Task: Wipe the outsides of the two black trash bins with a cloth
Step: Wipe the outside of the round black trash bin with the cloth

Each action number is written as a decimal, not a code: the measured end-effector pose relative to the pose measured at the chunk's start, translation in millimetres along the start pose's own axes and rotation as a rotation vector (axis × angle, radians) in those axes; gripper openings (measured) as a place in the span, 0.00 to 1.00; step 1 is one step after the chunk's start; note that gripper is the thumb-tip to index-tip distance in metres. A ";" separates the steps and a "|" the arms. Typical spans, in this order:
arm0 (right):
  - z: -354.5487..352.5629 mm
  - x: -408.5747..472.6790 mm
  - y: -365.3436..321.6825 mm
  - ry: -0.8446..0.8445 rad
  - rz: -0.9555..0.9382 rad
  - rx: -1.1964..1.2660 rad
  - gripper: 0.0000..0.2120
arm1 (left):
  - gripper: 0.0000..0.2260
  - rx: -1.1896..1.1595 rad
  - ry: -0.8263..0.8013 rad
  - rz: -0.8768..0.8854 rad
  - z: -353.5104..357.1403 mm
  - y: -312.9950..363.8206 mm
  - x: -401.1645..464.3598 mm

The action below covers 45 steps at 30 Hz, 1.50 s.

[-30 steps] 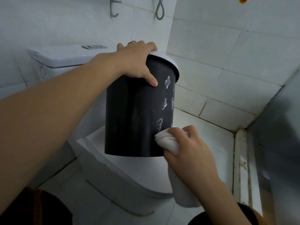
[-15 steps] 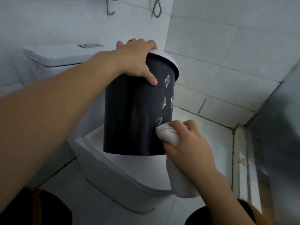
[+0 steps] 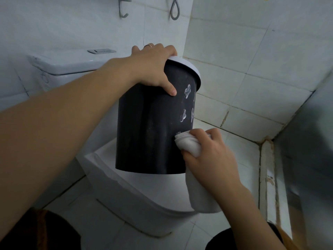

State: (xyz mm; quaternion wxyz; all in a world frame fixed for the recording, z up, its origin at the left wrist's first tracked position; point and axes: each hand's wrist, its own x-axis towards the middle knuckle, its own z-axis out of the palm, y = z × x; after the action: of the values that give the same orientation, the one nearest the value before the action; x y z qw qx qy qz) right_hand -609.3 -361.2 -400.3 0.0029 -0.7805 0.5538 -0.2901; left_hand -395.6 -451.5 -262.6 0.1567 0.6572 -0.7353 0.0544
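One black trash bin (image 3: pixel 147 130) with a white rim and pale flower prints stands tilted on the closed toilet lid. My left hand (image 3: pixel 153 67) grips its top edge, thumb on the black wall. My right hand (image 3: pixel 210 154) holds a folded white cloth (image 3: pixel 189 145) pressed against the bin's lower right side, just under the prints. The loose end of the cloth hangs down below my wrist. No second bin is in view.
The white toilet (image 3: pixel 137 192) fills the middle, its cistern (image 3: pixel 72 65) at the back left. Tiled walls close in behind and to the right. Two metal hooks (image 3: pixel 174 9) hang high on the wall. A grey panel (image 3: pixel 306 141) stands at the right.
My right hand with the cloth has slid a little upward along the bin's lower right side. My left hand keeps its grip on the rim.
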 end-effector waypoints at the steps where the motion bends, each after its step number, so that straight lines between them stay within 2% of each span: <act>1: -0.6 3.0 1.1 0.007 0.007 0.008 0.15 | 0.44 0.004 0.000 0.003 0.2 1.0 0.2; 6: 0.0 -4.6 -13.9 0.019 -0.089 0.022 0.15 | 0.44 -0.005 0.001 0.008 1.3 1.9 1.8; 9: -1.1 -13.1 -16.9 -0.035 -0.137 0.021 0.16 | 0.44 -0.010 0.000 0.000 0.7 0.2 1.7; 11: -5.8 -12.2 -11.3 -0.080 -0.117 0.016 0.16 | 0.44 -0.009 0.003 -0.003 0.4 -1.1 0.5; 16: -13.2 10.3 -4.1 0.012 -0.051 0.044 0.17 | 0.44 0.006 0.005 0.009 0.5 1.4 -1.4; 26: -5.9 -17.2 -3.0 -0.125 -0.104 0.020 0.16 | 0.43 -0.019 -0.002 -0.008 -0.9 -4.8 -3.5; 32: -9.4 7.0 -16.6 -0.017 -0.081 0.042 0.16 | 0.45 0.000 -0.003 0.001 -1.9 -1.4 -4.0; 41: -5.4 -17.9 -14.1 -0.100 -0.121 -0.026 0.15 | 0.44 -0.012 -0.006 0.001 -1.0 -4.6 -4.1; 45: -10.3 -2.0 -24.0 -0.043 -0.106 -0.026 0.14 | 0.45 0.004 0.000 0.010 -0.4 0.0 -2.9</act>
State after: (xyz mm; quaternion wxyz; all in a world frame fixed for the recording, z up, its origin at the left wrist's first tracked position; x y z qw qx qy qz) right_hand -593.8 -347.0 -384.8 -0.0106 -0.8147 0.5152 -0.2660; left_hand -395.3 -448.6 -263.1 0.1548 0.6537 -0.7386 0.0566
